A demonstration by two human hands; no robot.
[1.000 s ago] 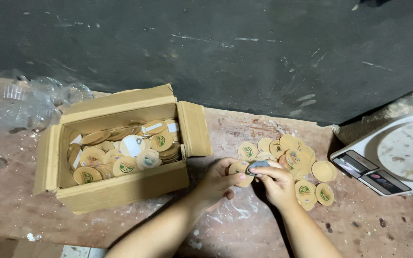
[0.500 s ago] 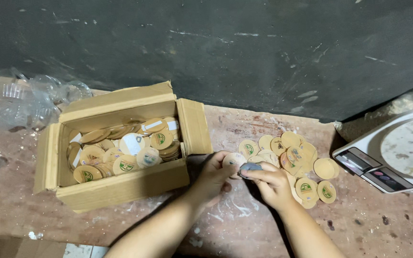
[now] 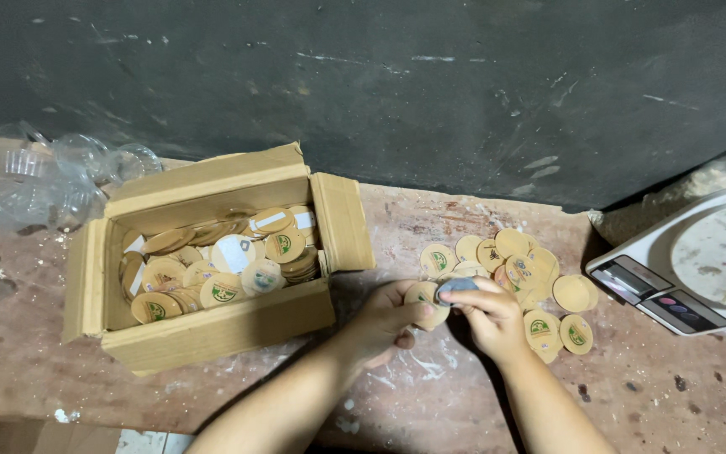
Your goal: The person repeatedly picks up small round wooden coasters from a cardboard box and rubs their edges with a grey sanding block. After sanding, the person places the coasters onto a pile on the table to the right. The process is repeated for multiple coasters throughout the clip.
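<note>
Left hand [image 3: 386, 318] and right hand [image 3: 487, 313] pinch one round disc [image 3: 424, 296] together.

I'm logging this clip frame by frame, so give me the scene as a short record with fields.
Left hand: holds a round tan disc
Right hand: pinches a small grey piece against that disc
Loose discs: pile right of the hands
Cardboard box: open, full of discs, left
Scale: white, far right
Clear plastic cups: far left

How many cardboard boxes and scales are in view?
2. One open box of round discs sits left on the table; one white scale sits at the right edge, partly cut off. Both hands, left and right, work between them.
</note>
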